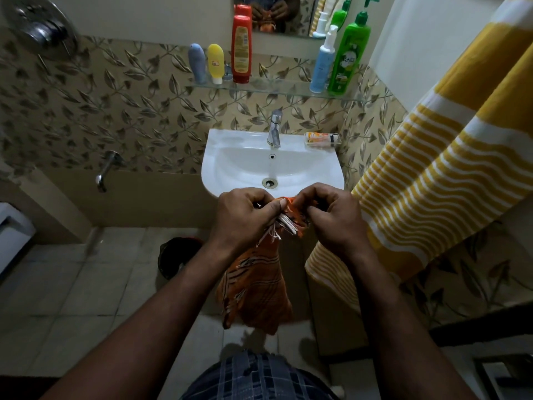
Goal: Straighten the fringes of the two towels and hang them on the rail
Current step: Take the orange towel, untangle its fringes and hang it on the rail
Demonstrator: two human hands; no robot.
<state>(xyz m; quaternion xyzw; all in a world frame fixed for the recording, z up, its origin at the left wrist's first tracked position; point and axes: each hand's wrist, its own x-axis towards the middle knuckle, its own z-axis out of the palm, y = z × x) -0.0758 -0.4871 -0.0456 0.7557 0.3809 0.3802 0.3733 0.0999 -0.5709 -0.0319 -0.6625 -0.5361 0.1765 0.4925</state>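
Observation:
An orange towel with dark stripes (256, 290) hangs from both my hands, just in front of the sink. My left hand (242, 215) pinches its top edge, and white fringe threads (281, 226) stick out below my fingers. My right hand (331, 215) pinches the same bunched edge from the right side. A yellow towel with white stripes (438, 174) hangs along the right, from the upper right corner down past the sink. The rail that carries it is out of view.
A white sink (230, 166) with a tap (274, 128) is on the wall ahead. Above it a glass shelf (274, 88) holds several bottles below a mirror (272, 13). A wall spout (105, 171) is at left, and a dark bin (177, 255) stands on the tiled floor.

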